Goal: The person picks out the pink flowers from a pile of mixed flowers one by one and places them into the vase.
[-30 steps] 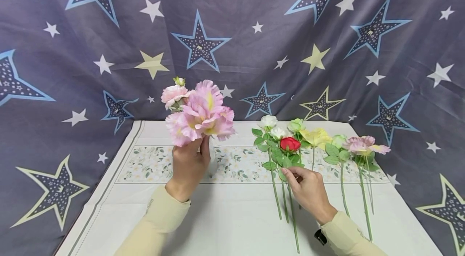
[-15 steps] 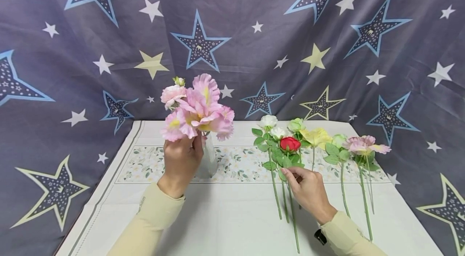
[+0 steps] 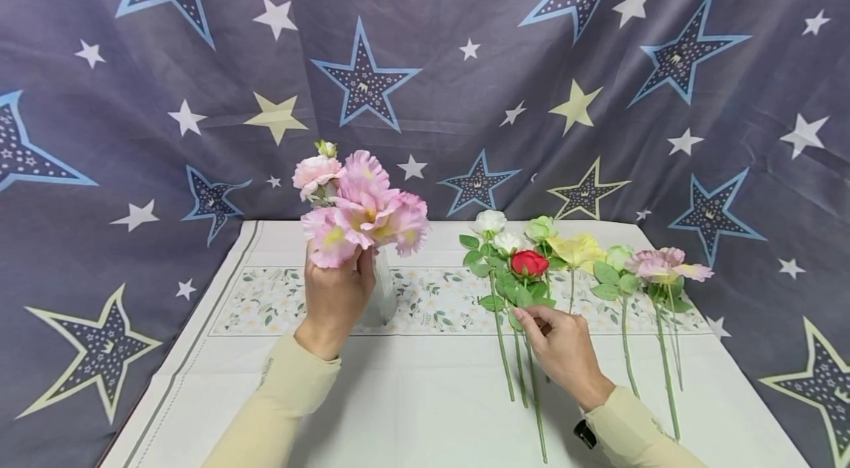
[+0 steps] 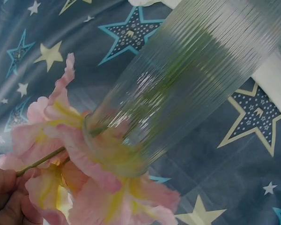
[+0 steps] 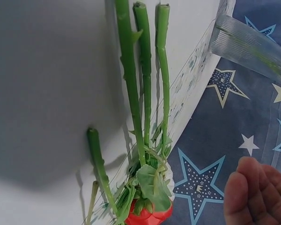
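Note:
My left hand (image 3: pixel 339 291) pinches the thin stem (image 4: pixel 42 160) of a pink ruffled flower (image 3: pixel 361 210) with yellow throats. Its blossoms crowd the mouth of a clear ribbed vase (image 4: pixel 178 79), which stands on the table runner, partly behind the hand in the head view. Green stems show blurred through the glass. A paler pink bloom (image 3: pixel 316 174) with a small bud rises on the left. My right hand (image 3: pixel 564 350), fingers loosely curled and holding nothing, hovers beside the stems below a red rose (image 3: pixel 530 263); its fingertips overlap a leaf in the head view.
White roses (image 3: pixel 490 223), a green bloom (image 3: pixel 541 228), a yellow flower (image 3: pixel 579 252) and a mauve flower (image 3: pixel 664 266) lie on the right of the table, their stems pointing toward me. A floral runner (image 3: pixel 265 298) crosses the white cloth (image 3: pixel 412 409). Behind hangs a star-patterned curtain (image 3: pixel 425 3).
My left hand shifted left, then slightly back right, and the pink blossoms tilted up and dropped again. More of the vase shows beside it. My right hand has stayed in place.

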A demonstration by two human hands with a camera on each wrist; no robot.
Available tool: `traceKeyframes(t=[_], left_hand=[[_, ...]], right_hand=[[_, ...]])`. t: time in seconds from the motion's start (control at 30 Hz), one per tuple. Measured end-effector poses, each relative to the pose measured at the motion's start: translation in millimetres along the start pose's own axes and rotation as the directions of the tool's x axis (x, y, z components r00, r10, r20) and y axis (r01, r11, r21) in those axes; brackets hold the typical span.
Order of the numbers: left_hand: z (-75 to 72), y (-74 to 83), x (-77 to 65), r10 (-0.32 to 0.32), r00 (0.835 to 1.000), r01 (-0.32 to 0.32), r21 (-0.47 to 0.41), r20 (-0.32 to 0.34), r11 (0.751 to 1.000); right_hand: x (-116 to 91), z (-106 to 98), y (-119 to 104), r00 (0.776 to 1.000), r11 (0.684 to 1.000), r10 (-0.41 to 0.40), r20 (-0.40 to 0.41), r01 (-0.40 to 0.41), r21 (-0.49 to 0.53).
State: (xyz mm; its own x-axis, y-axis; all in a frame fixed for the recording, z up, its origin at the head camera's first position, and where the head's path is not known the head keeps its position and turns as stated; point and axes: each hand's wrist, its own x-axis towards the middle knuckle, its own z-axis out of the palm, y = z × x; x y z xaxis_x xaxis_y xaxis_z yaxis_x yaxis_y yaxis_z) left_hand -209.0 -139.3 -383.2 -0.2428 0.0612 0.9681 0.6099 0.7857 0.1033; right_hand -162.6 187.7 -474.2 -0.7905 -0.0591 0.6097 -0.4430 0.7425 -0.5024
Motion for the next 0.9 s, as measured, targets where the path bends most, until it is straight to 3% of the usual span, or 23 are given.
traceKeyframes(t=[0.4, 0.9], left_hand=[[8.6, -6.6, -1.6, -0.029, 0.999, 0.031, 0.068, -0.035, 0.997], [17.5, -9.8, -1.0, -0.09, 0.99, 0.091, 0.002, -0.106, 0.996]], right_hand=[[-0.5, -0.7, 1.1, 1.0, 1.0, -0.008, -0.008, 0.008, -0.005], [-3.0, -2.5, 2.9, 1.0, 1.0, -0.004, -0.012, 0.003, -0.008]])
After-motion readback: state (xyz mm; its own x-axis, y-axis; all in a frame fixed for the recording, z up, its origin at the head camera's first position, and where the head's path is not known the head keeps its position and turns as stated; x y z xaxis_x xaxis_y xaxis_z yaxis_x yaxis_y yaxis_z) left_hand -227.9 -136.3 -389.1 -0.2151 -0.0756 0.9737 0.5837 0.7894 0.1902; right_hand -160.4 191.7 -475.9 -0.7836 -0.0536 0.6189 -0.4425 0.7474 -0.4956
